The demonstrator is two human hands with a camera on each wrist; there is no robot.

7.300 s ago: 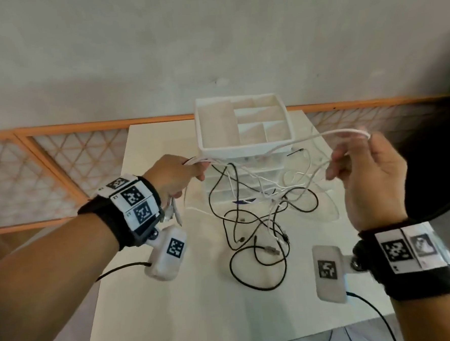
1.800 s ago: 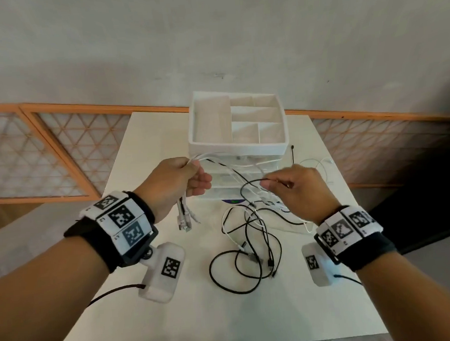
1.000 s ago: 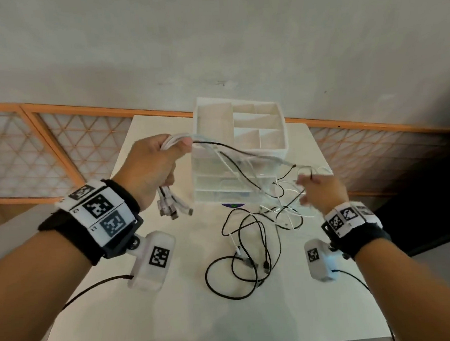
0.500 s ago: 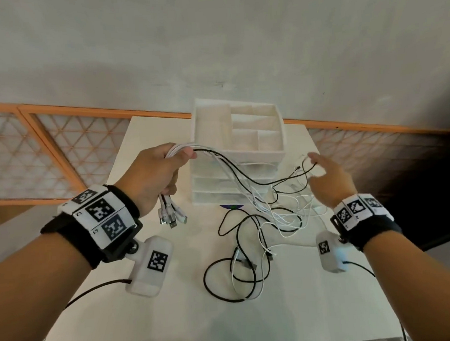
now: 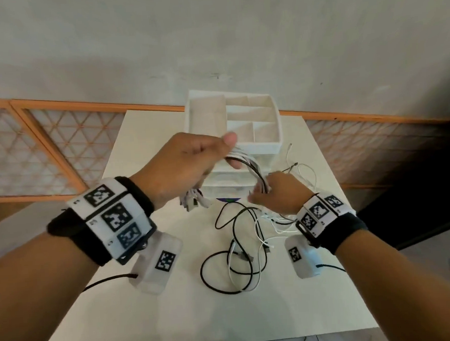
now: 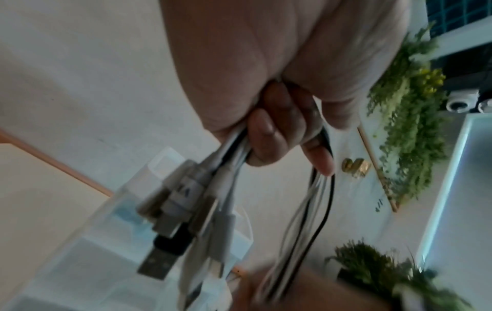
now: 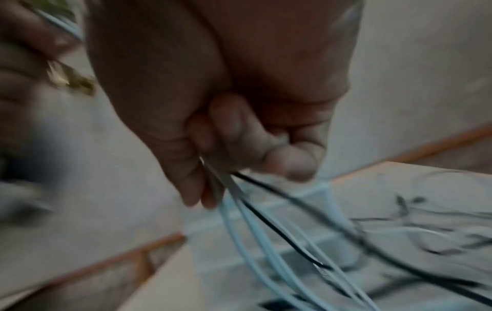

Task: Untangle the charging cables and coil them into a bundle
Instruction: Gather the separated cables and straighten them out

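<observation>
My left hand [image 5: 191, 161] grips a bunch of white and black charging cables [image 5: 247, 163] above the table, in front of the organizer. Their plug ends [image 5: 194, 201] hang below the fist; the left wrist view shows the USB plugs [image 6: 170, 235] and fingers curled round the strands [image 6: 317, 210]. My right hand [image 5: 275, 193] grips the same bundle lower down, fingers curled round white and black strands [image 7: 255, 218]. The loose lengths [image 5: 237, 256] lie tangled in loops on the table between my wrists.
A white drawer organizer [image 5: 242, 122] with open top compartments stands at the back of the white table [image 5: 201, 316]. A thin white cable [image 5: 305, 170] lies to its right. An orange lattice railing [image 5: 45, 144] runs behind the table.
My right hand came in from the right, where it was open, and took hold of the cable bunch just below my left hand. The left hand shifted right, in front of the organizer.
</observation>
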